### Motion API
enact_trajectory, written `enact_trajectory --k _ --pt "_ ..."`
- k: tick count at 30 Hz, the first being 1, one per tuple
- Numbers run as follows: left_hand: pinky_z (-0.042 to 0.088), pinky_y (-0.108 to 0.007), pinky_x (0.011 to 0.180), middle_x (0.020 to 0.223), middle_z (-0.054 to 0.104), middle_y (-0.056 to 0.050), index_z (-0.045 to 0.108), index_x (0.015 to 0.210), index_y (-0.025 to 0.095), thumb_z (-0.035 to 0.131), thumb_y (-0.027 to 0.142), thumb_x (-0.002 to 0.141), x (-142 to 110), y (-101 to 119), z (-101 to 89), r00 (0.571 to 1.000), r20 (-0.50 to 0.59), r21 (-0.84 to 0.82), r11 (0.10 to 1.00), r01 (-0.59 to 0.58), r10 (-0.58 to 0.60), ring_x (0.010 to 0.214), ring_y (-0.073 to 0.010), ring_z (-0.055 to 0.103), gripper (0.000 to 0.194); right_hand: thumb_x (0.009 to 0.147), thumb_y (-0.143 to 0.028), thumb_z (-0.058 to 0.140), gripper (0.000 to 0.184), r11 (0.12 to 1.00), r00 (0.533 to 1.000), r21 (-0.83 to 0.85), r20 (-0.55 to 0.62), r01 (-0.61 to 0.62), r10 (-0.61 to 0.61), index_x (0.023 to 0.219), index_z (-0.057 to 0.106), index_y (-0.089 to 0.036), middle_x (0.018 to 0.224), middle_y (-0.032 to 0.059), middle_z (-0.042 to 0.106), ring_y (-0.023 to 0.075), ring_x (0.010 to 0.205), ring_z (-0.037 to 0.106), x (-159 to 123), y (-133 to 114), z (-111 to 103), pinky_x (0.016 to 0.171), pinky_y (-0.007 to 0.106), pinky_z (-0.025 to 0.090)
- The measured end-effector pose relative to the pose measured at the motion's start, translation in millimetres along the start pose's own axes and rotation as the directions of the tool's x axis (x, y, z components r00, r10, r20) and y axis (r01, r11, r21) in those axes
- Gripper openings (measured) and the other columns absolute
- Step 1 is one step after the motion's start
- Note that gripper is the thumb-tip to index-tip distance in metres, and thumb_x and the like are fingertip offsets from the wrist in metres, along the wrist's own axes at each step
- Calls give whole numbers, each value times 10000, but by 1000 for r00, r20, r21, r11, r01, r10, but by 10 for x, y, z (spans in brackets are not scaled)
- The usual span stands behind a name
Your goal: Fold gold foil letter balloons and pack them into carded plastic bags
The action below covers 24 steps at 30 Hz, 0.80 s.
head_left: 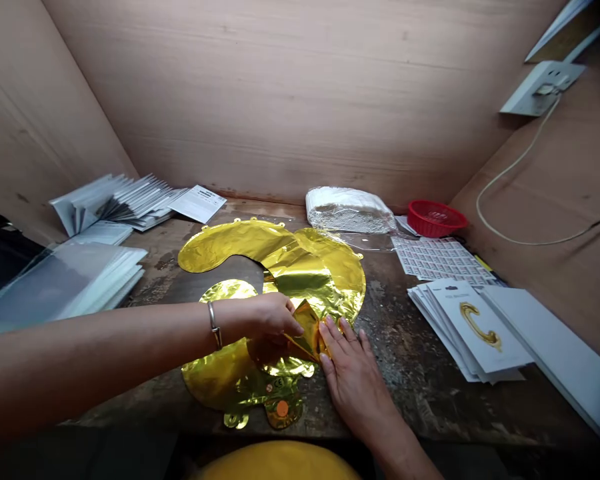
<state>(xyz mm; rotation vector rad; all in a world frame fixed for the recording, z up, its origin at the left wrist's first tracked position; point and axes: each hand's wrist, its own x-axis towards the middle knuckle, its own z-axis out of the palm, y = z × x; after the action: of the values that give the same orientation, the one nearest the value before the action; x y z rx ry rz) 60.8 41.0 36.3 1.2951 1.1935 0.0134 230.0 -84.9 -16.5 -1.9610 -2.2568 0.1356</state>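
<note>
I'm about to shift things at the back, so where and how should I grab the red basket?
The near rim of the red basket looks best pinched from the front, with the right hand once it leaves the gold foil. The basket sits upright, its rim faces up, the back wall is close behind, and flat printed sheets lie in front.

A CE mark (279,383) is showing on the gold foil balloon (215,380); a golden letter C (473,325) is appearing on the packaging card (487,319).
</note>
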Motion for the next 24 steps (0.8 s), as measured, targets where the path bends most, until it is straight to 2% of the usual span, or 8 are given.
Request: enact_trajectory --k 4,8,12,14,19,21,22,24 --pt "471 -216 503 607 634 32 566 761 184 762 185 576 -38 -6 83 999 -45 -75 997 -23 19 573 -158 638 270 954 -211 362 487 1000 999 16 36 -10 10 1433 431 -165 1515 34 354 290 1415 281 5 -28 -59 1130 578 260" --pt "498 -250 543 655 669 7 579 888 185 789 289 607 -151 -19 33 996 -85 -140 990 2 -14 625 -194 678 365 960 -228 365 492 1000 999 20 42 -17 16 1446 411 -164 1519 29 342 290 1415 281 -1 -35 -75 1132 577 257" --pt "534 -272 652 744 716 -69 649 788 135 841 449 558 -188 -17 1 996 67 -323 944 72 -53 715 -200 687 434 949 -214 378 491 999 1000 34 19 -17 16 1435 428 -162 1514 33 352 287 1411 291 8 -29 -58 1130 590 254" --pt "533 -271 640 708 711 -76 662 734 124 840 466 554 -139 -23 43 992 110 -319 943 96 -63 671 -183 668 425 942 -210 387 494 998 1000 58 6 -13 13 1432 433 -165 1509 35 363 289 1409 295 12 -29 -39 1130 596 250" --pt "505 -263 568 572 636 15 605 693 158 820 330 561 -52 -69 157 999 -33 -233 972 -35 28 559 -161 622 306 920 -213 430 513 956 995 292 -88 -12 40 1431 437 -175 1523 63 349 284 1430 243 -38 31 4 1149 587 190" --pt "508 -256 614 650 665 12 615 729 156 805 334 583 -101 -85 170 989 -60 -224 964 -142 132 622 -160 636 299 902 -299 512 615 833 967 549 -170 -68 191 1478 346 -168 1547 115 295 287 1426 251 -73 95 -43 1143 557 227" --pt "514 -258 653 714 686 -2 631 764 150 796 356 605 -138 -89 181 977 -46 -234 949 -211 206 672 -165 647 309 885 -364 556 693 698 941 708 -156 -105 299 1496 298 -165 1541 150 301 296 1404 305 -87 128 -91 1121 545 283" --pt "524 -285 745 855 713 -42 658 871 136 765 422 666 -213 -87 234 934 29 -286 898 -334 356 791 -193 667 368 851 -476 610 773 287 920 943 46 -169 389 1491 300 -172 1469 196 417 315 1300 466 -106 178 -225 1026 525 417"
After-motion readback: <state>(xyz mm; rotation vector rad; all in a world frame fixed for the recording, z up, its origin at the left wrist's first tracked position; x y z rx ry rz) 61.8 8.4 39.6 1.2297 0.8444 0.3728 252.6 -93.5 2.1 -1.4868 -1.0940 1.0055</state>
